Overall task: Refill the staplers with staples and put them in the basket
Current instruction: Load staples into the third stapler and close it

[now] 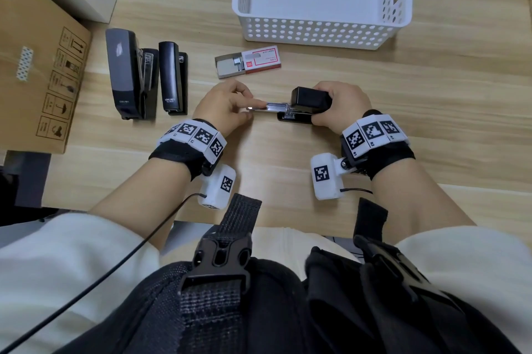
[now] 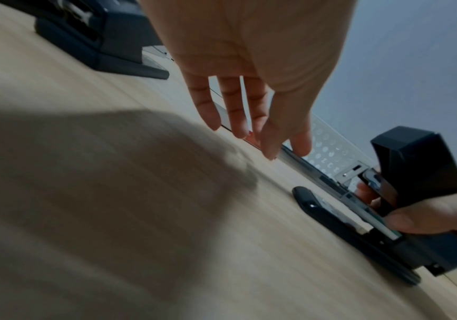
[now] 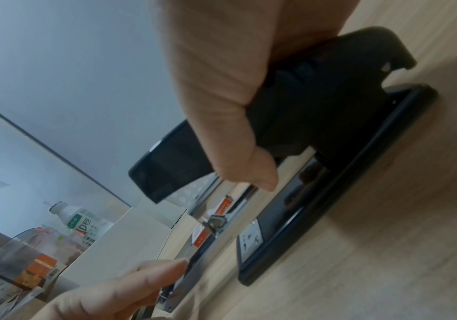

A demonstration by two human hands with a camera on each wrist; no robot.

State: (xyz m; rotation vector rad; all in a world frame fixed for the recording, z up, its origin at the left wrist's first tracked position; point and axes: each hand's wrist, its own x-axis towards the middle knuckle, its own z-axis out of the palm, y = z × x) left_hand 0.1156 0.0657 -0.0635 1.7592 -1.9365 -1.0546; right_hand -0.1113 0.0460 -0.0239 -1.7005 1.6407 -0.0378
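The right hand (image 1: 342, 103) is gripping the open stapler (image 1: 308, 103) on the tabletop (image 1: 431, 88); the left hand (image 1: 224, 107) is pinching its metal staple rail (image 1: 267, 107).

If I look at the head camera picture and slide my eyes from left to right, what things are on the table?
Cardboard box → big stapler → smaller stapler → left hand → open stapler → right hand.
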